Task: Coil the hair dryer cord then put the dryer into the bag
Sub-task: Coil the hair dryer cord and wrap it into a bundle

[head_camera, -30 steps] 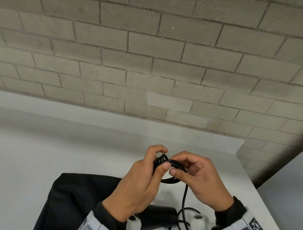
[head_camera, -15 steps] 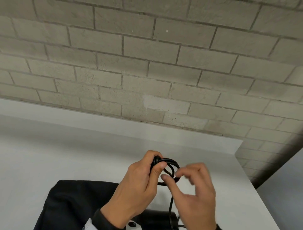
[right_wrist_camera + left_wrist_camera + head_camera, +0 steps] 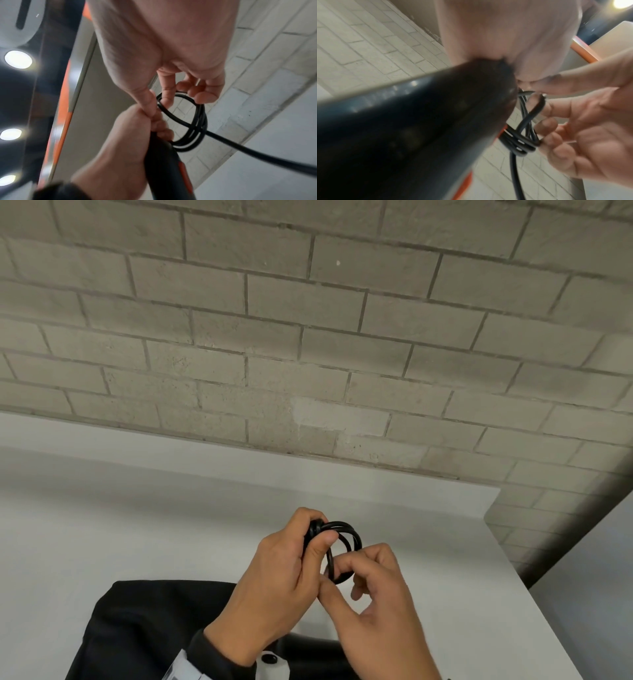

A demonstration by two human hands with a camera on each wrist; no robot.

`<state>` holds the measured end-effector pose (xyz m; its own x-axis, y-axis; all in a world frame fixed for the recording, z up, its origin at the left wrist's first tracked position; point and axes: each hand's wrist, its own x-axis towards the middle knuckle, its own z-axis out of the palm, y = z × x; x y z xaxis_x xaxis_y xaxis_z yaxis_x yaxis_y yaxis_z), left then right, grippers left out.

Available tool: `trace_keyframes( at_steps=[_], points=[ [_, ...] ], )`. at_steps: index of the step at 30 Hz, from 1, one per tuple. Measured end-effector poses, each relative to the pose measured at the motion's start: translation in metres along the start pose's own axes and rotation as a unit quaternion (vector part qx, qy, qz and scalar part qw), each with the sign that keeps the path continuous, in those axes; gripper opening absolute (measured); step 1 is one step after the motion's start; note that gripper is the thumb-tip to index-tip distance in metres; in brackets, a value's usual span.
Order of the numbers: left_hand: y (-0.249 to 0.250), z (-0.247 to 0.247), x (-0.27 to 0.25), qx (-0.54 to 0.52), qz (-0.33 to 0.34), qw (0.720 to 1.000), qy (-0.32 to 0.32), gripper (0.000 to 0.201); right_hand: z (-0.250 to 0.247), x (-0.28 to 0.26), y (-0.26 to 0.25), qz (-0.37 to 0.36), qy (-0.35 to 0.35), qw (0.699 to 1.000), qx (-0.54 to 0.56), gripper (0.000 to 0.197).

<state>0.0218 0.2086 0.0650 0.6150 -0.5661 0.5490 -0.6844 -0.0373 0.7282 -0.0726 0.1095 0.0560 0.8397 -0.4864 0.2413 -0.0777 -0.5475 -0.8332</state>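
The black cord (image 3: 352, 537) is wound into a small coil held above the white table (image 3: 102, 525). My left hand (image 3: 318, 539) grips the coil's upper left side under its thumb, together with the end of the black, orange-trimmed hair dryer (image 3: 164, 169). My right hand (image 3: 337, 573) pinches the coil's lower loop between thumb and forefinger. In the left wrist view the dryer (image 3: 402, 135) fills the foreground, with the coil (image 3: 520, 143) against my right hand's fingers (image 3: 556, 112). A free length of cord (image 3: 257, 152) trails away. The black bag (image 3: 147, 628) lies flat under my left forearm.
A grey brick wall (image 3: 308, 337) stands right behind the table. The table's right edge (image 3: 534, 604) runs diagonally close to my right hand, and the surface stretches out to the left of the bag.
My right hand let go of the coil's right side, swung down and round with spread fingers, and now pinches the coil's lower loop. My left hand kept its grip.
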Motion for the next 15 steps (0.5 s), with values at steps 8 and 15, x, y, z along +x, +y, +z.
trace_keyframes(
  at_steps=[8,15],
  points=[
    [-0.002,0.002,0.000,0.010,-0.016,1.000,0.019,0.013,-0.020,-0.010,0.001,0.001,-0.131,0.978,0.162,0.019],
    [-0.006,0.005,0.001,0.016,-0.009,0.999,0.031,0.013,-0.018,-0.023,-0.001,0.095,-0.149,0.921,0.347,0.036]
  ],
)
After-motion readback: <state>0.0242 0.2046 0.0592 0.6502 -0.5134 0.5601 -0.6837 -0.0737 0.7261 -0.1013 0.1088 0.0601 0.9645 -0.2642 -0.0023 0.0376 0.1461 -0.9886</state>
